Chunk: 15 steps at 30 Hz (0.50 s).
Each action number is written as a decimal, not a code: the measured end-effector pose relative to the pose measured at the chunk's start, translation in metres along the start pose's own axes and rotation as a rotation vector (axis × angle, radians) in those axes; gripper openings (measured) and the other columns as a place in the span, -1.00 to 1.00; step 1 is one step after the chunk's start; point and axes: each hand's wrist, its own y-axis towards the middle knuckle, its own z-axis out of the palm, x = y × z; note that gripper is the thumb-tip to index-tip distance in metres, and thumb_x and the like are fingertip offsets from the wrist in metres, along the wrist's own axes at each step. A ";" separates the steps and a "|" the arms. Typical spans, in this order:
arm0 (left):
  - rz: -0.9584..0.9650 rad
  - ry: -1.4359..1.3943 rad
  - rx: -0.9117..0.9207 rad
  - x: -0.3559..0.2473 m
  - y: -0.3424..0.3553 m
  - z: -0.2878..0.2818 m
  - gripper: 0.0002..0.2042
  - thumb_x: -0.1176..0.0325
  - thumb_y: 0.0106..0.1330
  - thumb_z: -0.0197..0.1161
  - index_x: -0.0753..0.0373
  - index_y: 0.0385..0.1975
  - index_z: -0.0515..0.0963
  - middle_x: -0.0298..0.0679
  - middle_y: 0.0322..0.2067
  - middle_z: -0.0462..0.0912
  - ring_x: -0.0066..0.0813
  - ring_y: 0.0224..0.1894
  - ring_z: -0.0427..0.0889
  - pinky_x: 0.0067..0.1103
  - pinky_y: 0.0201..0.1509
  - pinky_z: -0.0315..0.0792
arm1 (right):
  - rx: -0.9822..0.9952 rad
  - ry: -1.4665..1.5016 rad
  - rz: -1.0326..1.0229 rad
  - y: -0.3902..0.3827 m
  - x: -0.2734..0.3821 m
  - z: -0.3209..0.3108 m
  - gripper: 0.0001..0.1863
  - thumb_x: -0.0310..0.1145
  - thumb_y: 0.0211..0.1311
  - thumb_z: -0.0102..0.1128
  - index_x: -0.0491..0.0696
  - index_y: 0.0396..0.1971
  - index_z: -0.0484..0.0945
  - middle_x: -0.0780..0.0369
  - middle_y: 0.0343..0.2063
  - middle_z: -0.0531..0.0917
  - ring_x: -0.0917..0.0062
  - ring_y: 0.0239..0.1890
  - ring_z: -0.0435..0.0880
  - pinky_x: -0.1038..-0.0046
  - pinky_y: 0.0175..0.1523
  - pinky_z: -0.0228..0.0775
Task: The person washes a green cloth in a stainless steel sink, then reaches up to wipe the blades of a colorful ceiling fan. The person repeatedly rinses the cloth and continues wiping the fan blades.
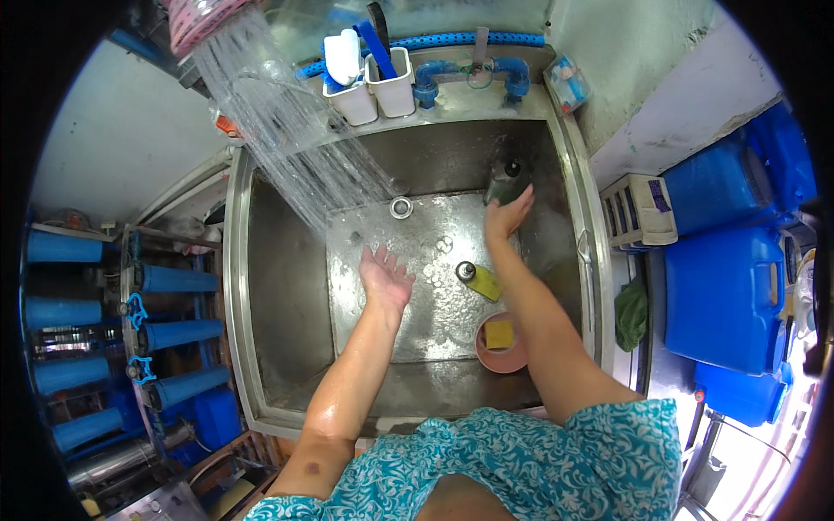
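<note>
Over the sink floor my left hand [385, 276] is held palm up, fingers apart, with nothing in it. The hand and forearm look wet. Toward the far right of the steel sink [291, 286], my right hand [511, 214] grips a dark, clear-sided bottle [506, 184] with a black top. A smaller bottle of yellow-green liquid [483, 283] stands or leans between my arms; I cannot tell which. Near my right forearm sits a pink bowl [504, 365] with a yellow sponge [499, 335] in it. A round metal ring [400, 207] lies beyond my left hand.
Water [287, 139] showers from a pink-covered spout [201, 22] into the sink's far left. Two white holders [391, 91] with brushes stand on the back ledge beside blue pipes [426, 87]. Blue jerrycans [721, 295] are at right, blue cylinders [178, 334] at left.
</note>
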 end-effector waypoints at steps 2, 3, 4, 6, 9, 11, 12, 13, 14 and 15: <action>-0.006 0.023 -0.119 0.002 -0.010 0.002 -0.25 -0.17 0.29 -0.25 0.19 0.35 -0.22 -0.12 0.38 -0.38 -0.12 0.41 -0.49 -0.23 0.40 -0.49 | 0.094 0.297 0.304 -0.052 0.032 -0.005 -0.28 -0.42 0.04 0.16 -0.14 0.24 0.09 0.00 0.18 0.26 0.18 0.20 0.28 0.34 0.26 0.10; 0.008 -0.023 -0.137 0.005 -0.015 0.002 -0.24 -0.17 0.29 -0.24 0.21 0.35 -0.20 -0.10 0.38 -0.33 -0.10 0.41 -0.42 -0.22 0.40 -0.42 | 0.206 0.415 0.417 -0.082 0.049 -0.008 -0.33 -0.31 0.15 0.07 -0.16 0.24 0.09 -0.01 0.20 0.23 0.25 0.23 0.24 0.32 0.22 0.13; 0.026 -0.058 -0.173 0.005 -0.019 0.002 -0.24 -0.17 0.28 -0.23 0.23 0.34 -0.18 -0.07 0.37 -0.28 -0.09 0.41 -0.35 -0.22 0.41 -0.36 | 0.480 0.763 0.764 -0.102 0.063 -0.016 -0.38 -0.22 0.26 -0.06 -0.19 0.25 0.06 -0.03 0.25 0.14 0.20 0.28 0.14 0.27 0.23 0.13; 0.062 -0.194 -0.151 0.000 -0.024 0.002 -0.25 -0.16 0.28 -0.21 0.27 0.32 -0.11 -0.02 0.34 -0.15 -0.05 0.38 -0.18 -0.21 0.39 -0.21 | 0.539 1.127 1.263 -0.143 0.098 -0.020 -0.40 -0.16 0.33 -0.20 -0.29 0.20 0.08 -0.09 0.24 0.13 0.11 0.26 0.14 0.21 0.24 0.12; 0.177 -0.350 0.097 -0.027 -0.027 0.015 -0.35 -0.07 0.31 -0.23 0.36 0.22 0.04 0.06 0.21 0.16 0.02 0.23 0.23 -0.19 0.30 0.13 | 0.661 1.358 1.430 -0.140 0.139 -0.019 -0.39 -0.13 0.36 -0.31 -0.41 0.12 0.09 -0.15 0.18 0.19 0.03 0.17 0.24 0.15 0.25 0.12; 0.142 -0.374 0.439 -0.056 -0.023 0.044 -0.41 0.02 0.35 -0.27 0.36 0.22 0.02 0.07 0.21 0.17 0.01 0.22 0.24 -0.19 0.31 0.12 | 0.644 1.567 1.212 -0.104 0.165 -0.006 -0.41 -0.16 0.36 -0.38 -0.47 0.05 0.15 -0.23 0.12 0.26 -0.03 0.12 0.28 0.07 0.28 0.05; 0.082 -0.458 0.607 -0.066 -0.023 0.061 -0.42 0.05 0.39 -0.31 0.37 0.25 -0.02 0.11 0.24 0.09 0.01 0.27 0.16 -0.21 0.35 0.05 | 0.718 1.792 0.872 -0.077 0.175 -0.003 -0.58 -0.22 0.31 -0.35 -0.35 -0.15 0.21 -0.10 -0.09 0.31 0.10 -0.03 0.31 0.15 0.12 0.10; 0.057 -0.427 0.351 -0.072 -0.024 0.081 -0.37 0.00 0.40 -0.35 0.39 0.28 -0.08 0.13 0.30 -0.05 0.00 0.35 -0.02 -0.24 0.40 -0.10 | 0.829 2.030 0.424 -0.054 0.183 0.001 -0.71 -0.28 0.26 -0.32 -0.22 -0.35 0.28 0.02 -0.31 0.36 0.22 -0.18 0.35 0.23 -0.04 0.15; 0.062 -0.450 0.592 -0.079 -0.027 0.093 -0.35 -0.03 0.40 -0.40 0.37 0.31 -0.17 0.10 0.34 -0.20 -0.04 0.39 -0.20 -0.26 0.42 -0.25 | 1.024 2.334 0.014 -0.033 0.191 0.003 -0.75 -0.33 0.22 -0.29 -0.09 -0.56 0.35 0.15 -0.52 0.41 0.35 -0.34 0.38 0.32 -0.21 0.19; 0.074 -0.414 0.579 -0.083 -0.030 0.102 -0.35 -0.02 0.40 -0.41 0.36 0.31 -0.18 0.08 0.34 -0.22 -0.05 0.40 -0.22 -0.27 0.43 -0.27 | 0.763 2.263 0.146 -0.018 0.194 0.001 -0.78 -0.36 0.17 -0.23 0.01 -0.66 0.30 0.29 -0.66 0.32 0.46 -0.48 0.33 0.39 -0.31 0.16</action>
